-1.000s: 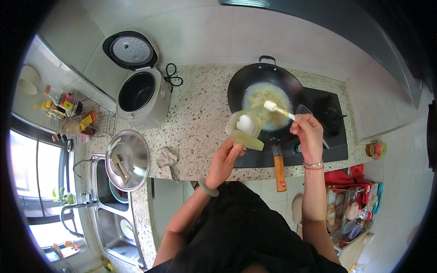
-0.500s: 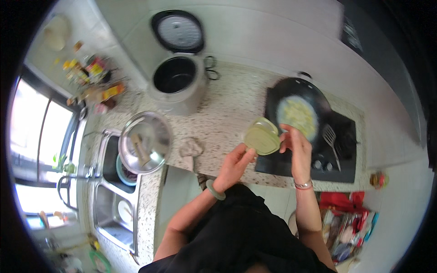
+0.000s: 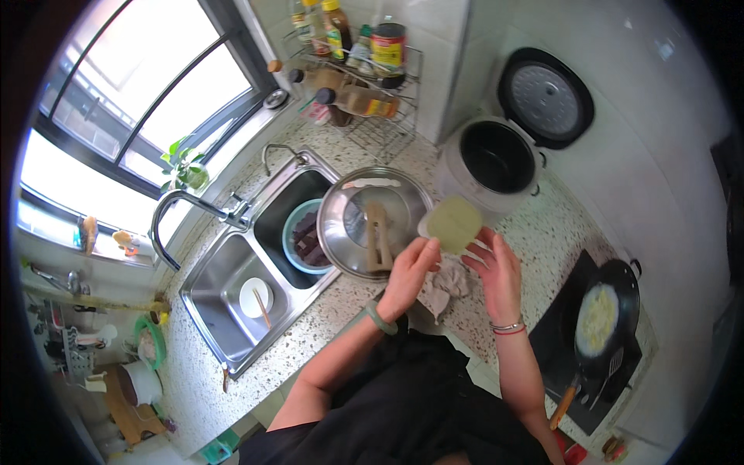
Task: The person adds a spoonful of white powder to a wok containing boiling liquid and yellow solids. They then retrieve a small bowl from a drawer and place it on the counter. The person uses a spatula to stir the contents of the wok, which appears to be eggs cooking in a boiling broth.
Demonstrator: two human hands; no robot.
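A small container with a pale green lid [image 3: 456,224] is held up over the counter. My left hand [image 3: 411,273] is closed round its near left side, fingers partly hidden beneath it. My right hand [image 3: 500,273] is raised at the container's right edge with fingers spread; whether a fingertip touches the lid I cannot tell. Left of the container lies a large steel pan lid [image 3: 341,232] with a wooden piece [image 3: 377,236] at its middle. A crumpled cloth [image 3: 449,285] rests on the counter below my hands.
Behind the container stands an open rice cooker [image 3: 473,174]. A black wok [image 3: 629,298] with pale food sits on the hob [image 3: 554,337] at right. The double sink [image 3: 221,341] on the left holds a blue basin [image 3: 291,246] and white bowl [image 3: 254,297]. A wire rack [image 3: 415,77] carries several bottles.
My view has swung left toward the sink and window. Both hands and the container have moved from beside the wok to near the pan lid and rice cooker.
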